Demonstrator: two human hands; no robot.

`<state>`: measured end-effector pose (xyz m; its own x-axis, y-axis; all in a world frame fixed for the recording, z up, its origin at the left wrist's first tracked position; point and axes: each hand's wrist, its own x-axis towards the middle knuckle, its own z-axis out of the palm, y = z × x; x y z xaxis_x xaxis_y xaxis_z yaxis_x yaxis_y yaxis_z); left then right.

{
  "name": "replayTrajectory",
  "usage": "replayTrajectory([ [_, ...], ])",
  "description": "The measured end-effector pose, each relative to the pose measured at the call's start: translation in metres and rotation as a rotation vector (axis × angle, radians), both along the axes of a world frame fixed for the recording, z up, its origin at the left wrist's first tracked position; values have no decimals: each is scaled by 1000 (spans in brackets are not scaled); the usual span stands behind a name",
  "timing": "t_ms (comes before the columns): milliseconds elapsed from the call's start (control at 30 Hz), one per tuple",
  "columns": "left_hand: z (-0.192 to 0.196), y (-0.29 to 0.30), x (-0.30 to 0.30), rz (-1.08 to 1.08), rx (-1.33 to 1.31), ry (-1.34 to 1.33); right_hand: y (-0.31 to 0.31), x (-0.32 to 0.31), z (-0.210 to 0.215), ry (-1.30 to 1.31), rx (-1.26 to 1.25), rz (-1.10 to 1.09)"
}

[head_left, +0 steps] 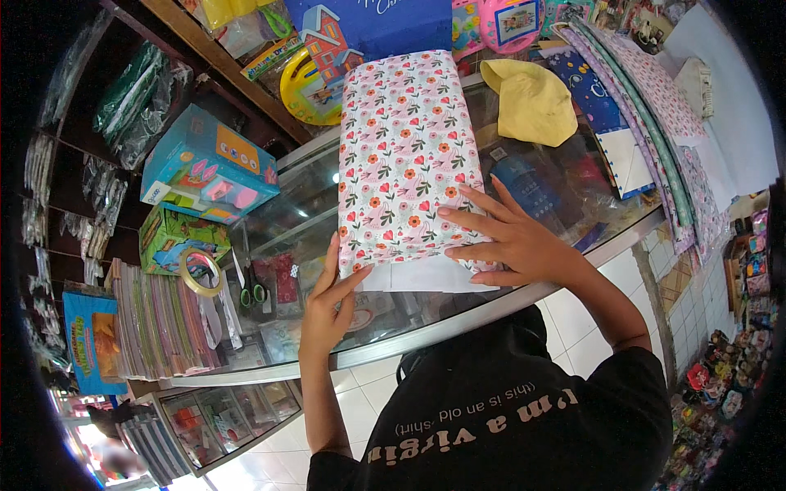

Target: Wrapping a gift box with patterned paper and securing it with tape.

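Here, in the head view, a box wrapped in floral paper [407, 155] lies lengthwise on a glass counter [458, 315], its near end by the counter's front edge, where a white flap of paper [426, 277] sticks out from under the pattern. The right hand [512, 241] lies flat on the near right part of the box with fingers spread wide, gripping nothing, only pressing the paper down. The left hand [329, 303] is open too, fingers straight and together, its tips touching the near left corner of the wrapping beside the flap. The step in hand looks like folding the end closed; to do it well, the flat palm should pin the paper taut while the left fingers crease the corner sharply against the box edge. A roll of clear tape [201, 272] and scissors [253, 292] lie to the left on the counter, well apart from the box, and a yellow cloth [532, 100] rests beyond it.
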<state>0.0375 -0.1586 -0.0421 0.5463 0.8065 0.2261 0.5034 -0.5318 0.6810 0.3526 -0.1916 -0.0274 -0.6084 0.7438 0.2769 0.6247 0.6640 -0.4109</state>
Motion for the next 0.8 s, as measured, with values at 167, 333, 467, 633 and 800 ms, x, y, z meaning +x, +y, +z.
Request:
replayTrajectory([
  [167, 7, -1, 0, -26, -67, -97, -5, 4, 13, 204, -122, 67],
  [333, 24, -11, 4, 30, 54, -28, -18, 18, 8, 502, -50, -133],
  [467, 39, -29, 12, 61, 206, 8, -40, 10, -4, 606, 172, -333],
  [633, 24, -38, 27, -156, 66, 114, -50, -27, 15, 123, 324, -183],
  [800, 11, -32, 47, -240, 201, 66, -38, -45, 3, -140, 387, -282],
])
